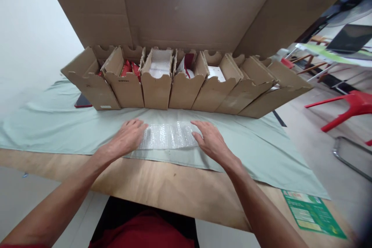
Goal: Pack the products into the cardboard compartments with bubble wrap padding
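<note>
Bubble wrap sheet (168,135) – a clear rectangular piece, lying flat on the pale green cloth (58,124), just inside the cloth's near edge and about midway along the table (162,186). From my remote seat I read both hands as released, palms down, clenching nothing. The left hand (128,137) rests on the sheet's left end with its fingers spread over the bubbles. The right hand (210,141) rests on the right end, its fingertips on the wrap's upper right corner. Bare wood of the table shows between the cloth's near edge and the table's near edge.

Toward the far edge of the cloth stands a row of cardboard boxes (157,89), side by side and touching, with their tops uncovered. Some hold red and white contents that I cannot identify. A large cardboard flap (180,7) rises behind the row and leans over it. A green leaflet (312,213) lies at the table's near right corner – off the cloth. A red chair (351,104) stands on the floor beyond the table's right edge.
</note>
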`<state>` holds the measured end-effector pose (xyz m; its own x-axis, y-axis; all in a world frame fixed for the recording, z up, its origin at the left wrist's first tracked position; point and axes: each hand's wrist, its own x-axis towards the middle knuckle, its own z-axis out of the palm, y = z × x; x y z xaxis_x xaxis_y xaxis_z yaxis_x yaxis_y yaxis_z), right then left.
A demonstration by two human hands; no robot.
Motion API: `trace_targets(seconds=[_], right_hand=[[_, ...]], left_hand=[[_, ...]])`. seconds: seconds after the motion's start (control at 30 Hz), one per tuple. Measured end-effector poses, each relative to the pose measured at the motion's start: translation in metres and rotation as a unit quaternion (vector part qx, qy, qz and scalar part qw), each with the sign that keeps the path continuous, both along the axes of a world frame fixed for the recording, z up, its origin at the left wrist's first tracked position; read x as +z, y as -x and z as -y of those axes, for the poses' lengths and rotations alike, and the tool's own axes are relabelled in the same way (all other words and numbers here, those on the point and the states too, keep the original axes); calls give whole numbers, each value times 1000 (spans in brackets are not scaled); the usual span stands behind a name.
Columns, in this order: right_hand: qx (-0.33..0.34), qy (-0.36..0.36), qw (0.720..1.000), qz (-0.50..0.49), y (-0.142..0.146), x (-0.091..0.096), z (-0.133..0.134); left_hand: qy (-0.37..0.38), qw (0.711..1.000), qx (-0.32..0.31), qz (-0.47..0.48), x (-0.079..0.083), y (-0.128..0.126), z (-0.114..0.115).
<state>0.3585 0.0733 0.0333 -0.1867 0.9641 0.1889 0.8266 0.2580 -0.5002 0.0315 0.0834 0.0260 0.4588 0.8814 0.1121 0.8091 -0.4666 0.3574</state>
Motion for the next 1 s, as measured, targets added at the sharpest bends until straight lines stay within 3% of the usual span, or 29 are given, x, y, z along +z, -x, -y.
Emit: trace_targets(seconds=[0.17, 0.33, 0.43, 0.6, 0.8, 0.87, 1.0], right_hand=[[14, 10, 995, 99, 11, -6, -37], [16, -23, 992, 126, 14, -18, -37], [29, -65, 992, 108, 14, -17, -28], [74, -129, 987, 58, 12, 3, -7], [116, -184, 973, -72, 6, 29, 21], [107, -197, 970, -89, 4, 36, 24], [57, -244, 964, -91, -6, 53, 35]], left_hand=[[-14, 999, 17, -38, -9, 28, -1], [-62, 989, 102, -83, -1, 73, 5], [-83, 992, 73, -52, 11, 66, 7], [-22, 999, -38, 33, 13, 28, -2], [10, 998, -24, 49, 0, 28, -17], [-5, 999, -8, 48, 11, 31, -17], [-89, 994, 12, 57, 51, 31, 2]])
